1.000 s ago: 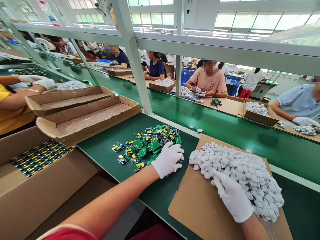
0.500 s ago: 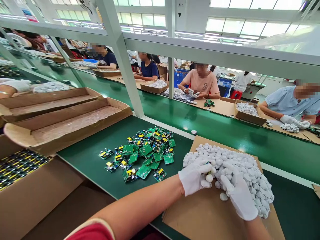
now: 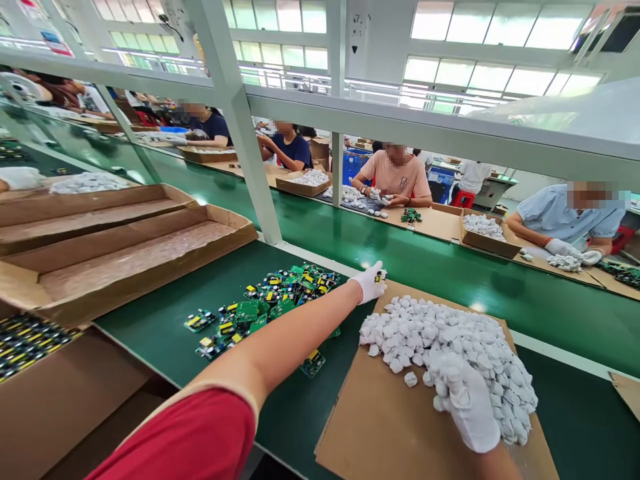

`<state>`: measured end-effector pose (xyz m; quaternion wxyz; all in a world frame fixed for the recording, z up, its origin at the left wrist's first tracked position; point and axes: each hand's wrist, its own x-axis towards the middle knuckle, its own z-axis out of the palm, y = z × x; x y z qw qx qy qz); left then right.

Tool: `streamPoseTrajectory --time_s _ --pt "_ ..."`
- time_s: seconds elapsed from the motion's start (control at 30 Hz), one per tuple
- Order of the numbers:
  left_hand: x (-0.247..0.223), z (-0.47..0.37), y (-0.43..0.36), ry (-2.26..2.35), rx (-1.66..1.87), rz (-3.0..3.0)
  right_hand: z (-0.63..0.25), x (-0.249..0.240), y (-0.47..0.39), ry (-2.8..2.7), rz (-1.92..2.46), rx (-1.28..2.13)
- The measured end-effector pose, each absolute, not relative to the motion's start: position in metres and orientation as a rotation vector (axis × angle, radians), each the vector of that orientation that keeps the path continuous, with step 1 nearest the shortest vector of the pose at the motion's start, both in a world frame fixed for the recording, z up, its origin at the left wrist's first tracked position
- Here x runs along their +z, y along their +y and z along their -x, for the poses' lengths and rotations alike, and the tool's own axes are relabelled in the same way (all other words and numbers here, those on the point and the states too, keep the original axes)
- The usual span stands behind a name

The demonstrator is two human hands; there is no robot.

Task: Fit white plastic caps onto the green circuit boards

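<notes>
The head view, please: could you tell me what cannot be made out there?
In the head view:
Right hand: fingertips blurred among white pieces.
Small circuit board in left hand: partly covered by fingers.
Loose circuit boards: some behind left forearm.
Deep cardboard box: cut by left edge.

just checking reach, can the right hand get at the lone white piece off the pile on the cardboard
Probably yes: the right hand is at the pile of white pieces, close to the lone white piece, with nothing lying over it.

Board likely in left hand, white heap
</notes>
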<state>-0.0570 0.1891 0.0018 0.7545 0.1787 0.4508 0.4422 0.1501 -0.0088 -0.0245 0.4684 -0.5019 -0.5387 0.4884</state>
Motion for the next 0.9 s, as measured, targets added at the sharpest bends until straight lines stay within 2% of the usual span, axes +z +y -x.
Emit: streamPoseTrajectory --time_s 0.2,0.33,0.57,0.77,0.9 --pt "0.006 0.058 0.198 1.013 1.060 -0.347 -0.144 -0.011 -0.006 -1.179 1.387 1.214" --pt "0.019 0.052 0.152 0.907 1.017 -0.379 -0.141 -0.002 -0.006 -1.216 1.453 1.158" --pt "0.019 0.034 0.055 0.573 0.845 -0.319 -0.144 -0.008 -0.009 -1.177 1.308 1.230" --pt "0.019 0.027 0.043 0.526 0.779 -0.352 -0.140 0.001 -0.010 -1.233 1.366 1.000" --pt "0.007 0.025 0.037 0.487 0.823 -0.451 -0.143 0.000 -0.009 -1.130 1.355 1.007"
